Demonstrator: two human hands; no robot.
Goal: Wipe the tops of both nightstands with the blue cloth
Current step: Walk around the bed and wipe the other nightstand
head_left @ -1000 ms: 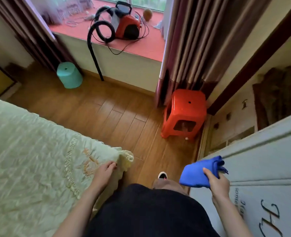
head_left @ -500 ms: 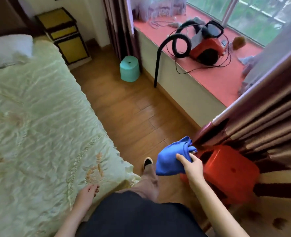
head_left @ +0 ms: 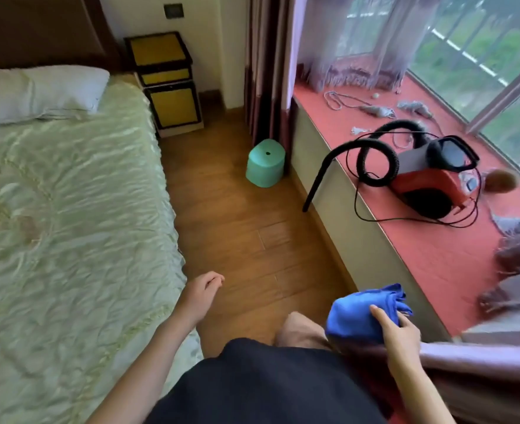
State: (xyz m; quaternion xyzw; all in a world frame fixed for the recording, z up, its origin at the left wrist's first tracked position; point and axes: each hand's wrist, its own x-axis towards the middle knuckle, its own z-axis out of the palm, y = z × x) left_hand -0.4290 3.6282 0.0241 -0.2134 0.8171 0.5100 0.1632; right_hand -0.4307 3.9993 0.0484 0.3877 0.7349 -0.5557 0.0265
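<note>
A yellow nightstand (head_left: 157, 52) with black edges stands far off against the back wall, right of the bed's head. Its top is bare. My right hand (head_left: 397, 332) holds the bunched blue cloth (head_left: 359, 313) low at the right, beside the window ledge. My left hand (head_left: 200, 293) hangs free over the floor next to the bed's edge, fingers loosely curled and holding nothing. Only one nightstand is in view.
The green bedspread (head_left: 69, 224) fills the left. A strip of wooden floor (head_left: 240, 234) runs to the nightstand, with a teal stool (head_left: 264, 163) at its right side. A red vacuum (head_left: 423, 182) with hose and cord lies on the red window ledge (head_left: 420, 249).
The view has swung left, bringing the nightstand and pillow into sight and losing the red stool. My left hand came off the bedspread's corner. The cloth stays in my right hand.
</note>
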